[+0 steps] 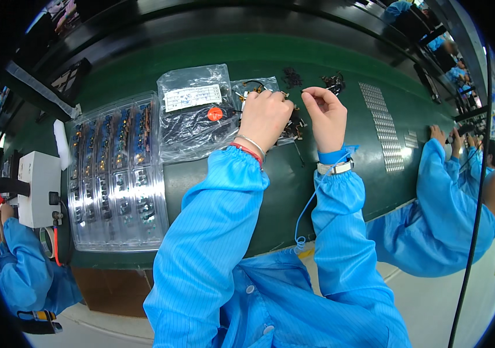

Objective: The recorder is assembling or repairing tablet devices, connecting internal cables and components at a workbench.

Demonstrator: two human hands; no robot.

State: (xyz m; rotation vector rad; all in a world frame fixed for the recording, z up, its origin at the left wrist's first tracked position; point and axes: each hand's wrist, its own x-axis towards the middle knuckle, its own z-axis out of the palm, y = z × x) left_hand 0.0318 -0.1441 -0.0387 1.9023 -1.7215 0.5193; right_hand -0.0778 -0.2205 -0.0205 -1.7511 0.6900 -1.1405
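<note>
My left hand [265, 120] is curled over a pile of small dark parts with short cables [297, 126], which lie on a clear plastic bag [268, 84]. Its fingertips are hidden behind the knuckles, touching or just above the pile. Just right of it, my right hand [330, 119] is closed in a pinch, thumb against forefinger. A tiny dark bit shows at those fingertips, too small to name. Around the right wrist runs a wrist strap [335, 167] with a coiled blue cord [300, 223]. Beyond the hands sits a small heap of black pieces [291, 78].
Left of the hands lies a labelled plastic bag [192, 136]. Clear trays [117, 235] of circuit parts stand further left, beside a white box [39, 188]. A dark heap [334, 83] and rows of small metallic pieces [382, 124] lie rightward. A co-worker's sleeve [441, 197] reaches the bench's right end.
</note>
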